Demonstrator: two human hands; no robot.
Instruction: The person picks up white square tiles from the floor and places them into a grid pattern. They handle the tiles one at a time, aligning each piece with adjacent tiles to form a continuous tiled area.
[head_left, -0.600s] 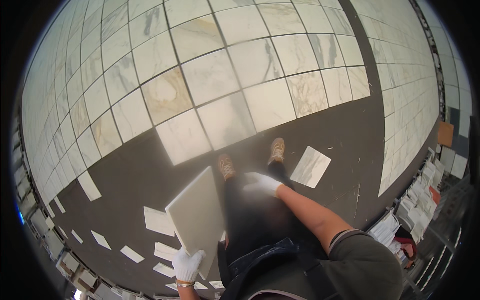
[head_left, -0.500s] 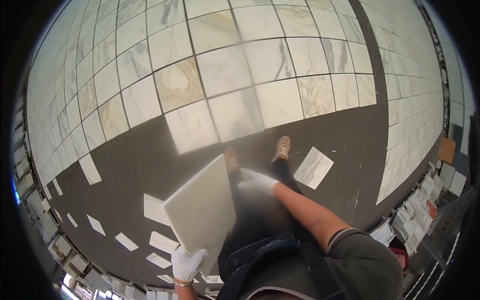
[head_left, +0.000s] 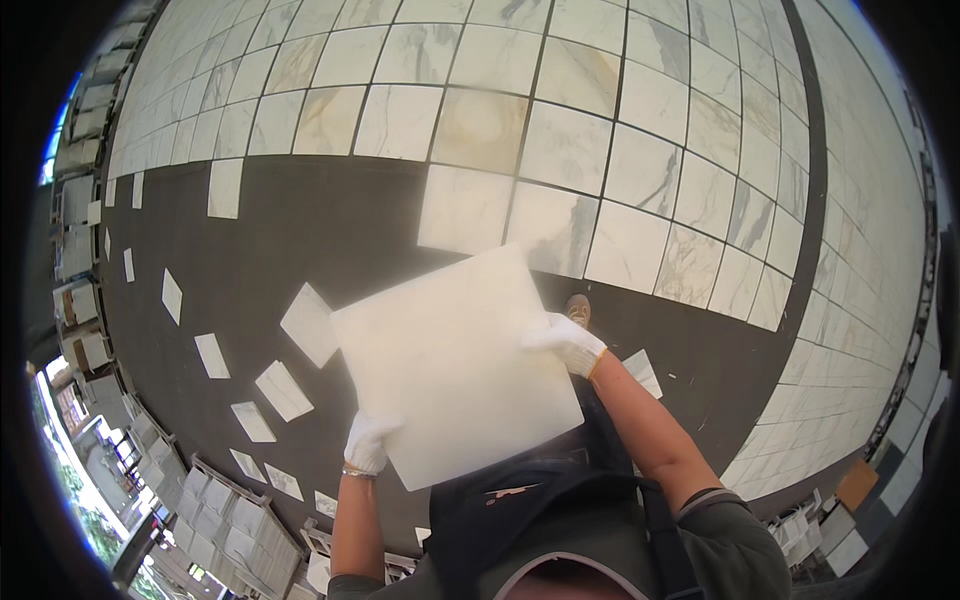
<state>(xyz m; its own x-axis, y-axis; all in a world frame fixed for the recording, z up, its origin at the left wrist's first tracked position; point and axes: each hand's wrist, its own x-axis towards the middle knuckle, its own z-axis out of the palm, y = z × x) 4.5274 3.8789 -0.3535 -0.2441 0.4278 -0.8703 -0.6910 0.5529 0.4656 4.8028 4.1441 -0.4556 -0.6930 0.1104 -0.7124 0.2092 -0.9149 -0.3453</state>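
A large, pale, square stone tile (head_left: 455, 355) is held in front of my body, its broad face turned up toward me. My left hand (head_left: 369, 443), in a white glove, grips its lower left edge with the thumb over the face. At the opposite edge, my gloved right hand (head_left: 566, 343) is closed on the tile, fingers lying over the surface. The undersides of both grips are hidden by the tile. Just beyond it lies the near row of white, veined floor tiles (head_left: 465, 208), laid out on the dark floor (head_left: 300, 225).
Several loose tiles lie to the left, including one beside the held tile (head_left: 311, 325). Another loose tile (head_left: 643, 374) lies right of my shoe (head_left: 578, 309). Crates of stacked slabs (head_left: 235, 525) stand at the lower left. A dark strip (head_left: 808, 215) divides the laid tiles on the right.
My right hand has come from beside the tile onto its edge. The tile has swung from steeply tilted to facing up, and my view has turned left.
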